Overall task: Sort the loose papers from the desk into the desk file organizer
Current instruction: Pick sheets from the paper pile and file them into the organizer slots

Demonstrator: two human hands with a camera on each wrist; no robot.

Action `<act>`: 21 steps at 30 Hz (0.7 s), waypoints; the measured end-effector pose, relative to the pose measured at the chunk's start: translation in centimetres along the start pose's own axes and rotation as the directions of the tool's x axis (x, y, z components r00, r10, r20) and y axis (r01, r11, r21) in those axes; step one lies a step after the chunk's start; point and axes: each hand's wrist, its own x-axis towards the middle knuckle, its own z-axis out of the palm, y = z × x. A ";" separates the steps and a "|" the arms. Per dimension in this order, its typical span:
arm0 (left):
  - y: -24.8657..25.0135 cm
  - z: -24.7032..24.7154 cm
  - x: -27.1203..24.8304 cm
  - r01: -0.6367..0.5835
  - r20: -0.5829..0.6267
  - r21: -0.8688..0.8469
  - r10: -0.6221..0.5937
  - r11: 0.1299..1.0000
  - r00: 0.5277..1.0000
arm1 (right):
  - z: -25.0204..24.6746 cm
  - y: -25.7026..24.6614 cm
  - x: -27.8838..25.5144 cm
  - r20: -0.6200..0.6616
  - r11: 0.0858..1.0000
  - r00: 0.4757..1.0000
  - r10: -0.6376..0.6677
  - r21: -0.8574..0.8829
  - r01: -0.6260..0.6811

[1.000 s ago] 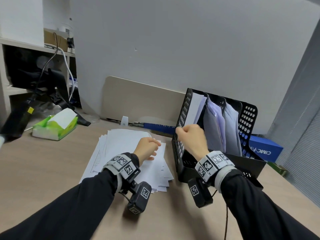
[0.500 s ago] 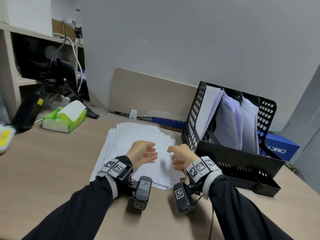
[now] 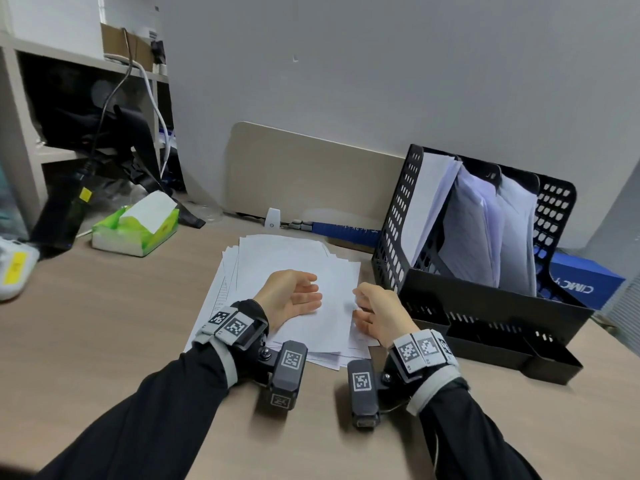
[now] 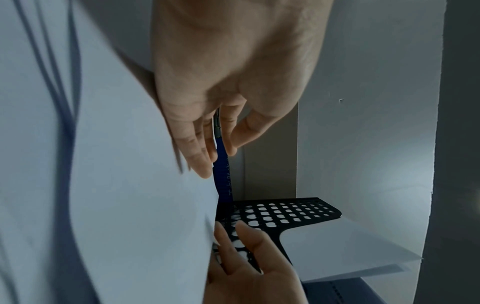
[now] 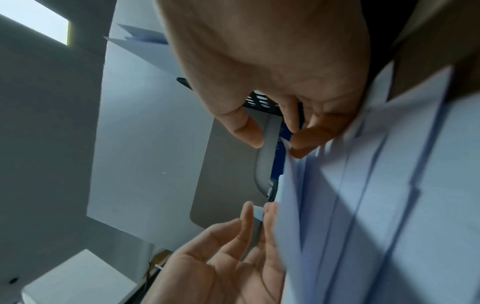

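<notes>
Now both hands are down on the stack of loose papers (image 3: 294,261) in the middle of the desk (image 3: 104,323): the left hand (image 3: 289,297) rests on the top sheet, fingers loose, gripping nothing, while the right hand (image 3: 379,311) sits at the stack's right edge, fingertips against the sheet edges, no clear pinch. Just right stands the black mesh file organizer (image 3: 485,306), paper upright in its slots. Farther left, a green tissue box (image 3: 136,226).

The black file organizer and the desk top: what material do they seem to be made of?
The file organizer looks like moulded black plastic with a matte finish: its side walls are pierced by regular rows of holes; painted metal cannot be excluded. The desk top looks like a matte wood-effect laminate, with faint pale-brown grain lines and no gloss.
</notes>
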 end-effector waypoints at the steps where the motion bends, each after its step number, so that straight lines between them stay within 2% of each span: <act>1: 0.0 0.0 0.0 -0.001 0.000 0.004 0.001 1.000 1.000 | 0.0 0.1 0.0 0.006 0.999 1.000 -0.016 0.039 0.016; 5: 0.0 0.0 -0.1 0.000 0.001 0.008 0.000 1.000 1.000 | -0.2 0.2 -0.3 0.053 0.976 0.996 -0.076 0.209 0.064; 7: 0.0 0.1 -0.1 0.004 -0.001 0.004 -0.004 1.000 1.000 | -0.1 0.2 -0.7 0.090 0.971 0.992 -0.090 0.231 0.067; 11: 0.0 0.2 -0.2 0.017 0.009 0.009 -0.017 1.000 1.000 | 0.0 0.7 -0.9 0.194 0.987 0.978 -0.081 0.155 0.051; 16: 0.2 0.5 -0.2 0.035 0.039 0.016 -0.036 0.999 0.999 | -0.4 0.5 -1.6 0.275 0.985 0.947 -0.166 0.093 0.145; 21: 0.2 0.6 -0.6 0.007 0.150 0.052 -0.014 0.999 0.989 | 0.2 0.4 -2.3 0.381 0.981 0.909 -0.170 -0.026 0.194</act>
